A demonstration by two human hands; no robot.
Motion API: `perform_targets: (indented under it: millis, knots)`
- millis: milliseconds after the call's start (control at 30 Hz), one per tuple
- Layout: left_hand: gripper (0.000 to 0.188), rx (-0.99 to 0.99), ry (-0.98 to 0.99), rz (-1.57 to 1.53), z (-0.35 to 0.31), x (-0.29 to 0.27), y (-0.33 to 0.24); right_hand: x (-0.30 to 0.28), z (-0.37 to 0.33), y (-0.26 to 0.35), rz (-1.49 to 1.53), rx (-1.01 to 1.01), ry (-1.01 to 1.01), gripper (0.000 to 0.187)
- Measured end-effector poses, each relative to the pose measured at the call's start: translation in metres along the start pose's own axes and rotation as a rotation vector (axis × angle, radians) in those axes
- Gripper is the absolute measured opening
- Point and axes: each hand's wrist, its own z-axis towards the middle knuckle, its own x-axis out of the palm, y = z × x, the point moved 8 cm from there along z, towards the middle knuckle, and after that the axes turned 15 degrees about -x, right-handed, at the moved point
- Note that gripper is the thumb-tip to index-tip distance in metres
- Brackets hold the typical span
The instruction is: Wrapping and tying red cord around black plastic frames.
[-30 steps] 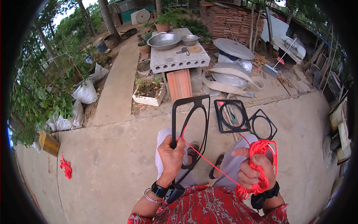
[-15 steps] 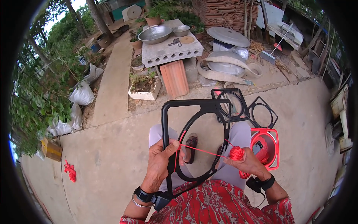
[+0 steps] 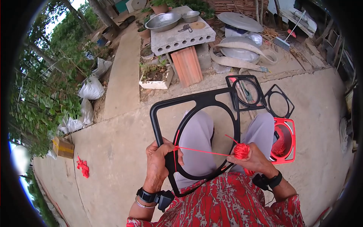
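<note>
A black frame [image 3: 172, 99], roughly square with a large round opening, stands tilted over my lap. My left hand [image 3: 157, 162] is closed on its left side, the thumb pressing a red cord [image 3: 204, 151] against the frame. Red cord also lies along the inner ring there. From that thumb the cord runs taut across the round opening to my right hand [image 3: 253, 160]. That hand grips a small ball of red cord [image 3: 242, 151] near the frame's right side. A loose cord end sticks up beside the ball.
Two more black frames [image 3: 261, 107] lie on the concrete ahead, right of centre. By my right knee stands a red frame-topped bin [image 3: 290, 151] with red cord inside. A cardboard box [image 3: 63, 147] and a red scrap [image 3: 82, 167] lie left. Farther off is a concrete slab table [image 3: 181, 41] bearing metal basins.
The black frame has tilted and turned to face me more, with both hands still on frame and cord. My knees have shifted, and the whole view has swung left.
</note>
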Motion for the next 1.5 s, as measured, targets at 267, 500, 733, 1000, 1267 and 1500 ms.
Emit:
perform_targets:
  millis: [267,500,733,1000,1267,1500]
  knots:
    - [0.041,-0.072,0.161,0.037,-0.004,-0.003,0.014,-0.001,0.007,-0.027,0.133,0.129,-0.069,0.032]
    - [0.042,-0.393,0.498,-0.376,0.001,0.017,0.060,0.012,0.000,-0.059,0.229,0.218,-0.017,0.022]
    - [0.032,-0.484,0.938,-0.258,-0.008,0.060,0.071,-0.002,0.010,-0.062,0.449,0.233,-0.182,0.022]
    - [0.039,-0.279,0.872,0.169,-0.044,0.148,0.009,-0.016,0.059,-0.030,0.681,0.050,-0.198,0.015]
    - [0.028,-0.016,0.832,0.507,-0.061,0.165,0.017,0.000,0.127,0.099,0.787,-0.319,0.163,0.024]
    - [0.027,-0.150,0.949,0.411,-0.059,0.171,0.067,0.038,0.087,0.096,0.749,-0.334,0.291,0.031]
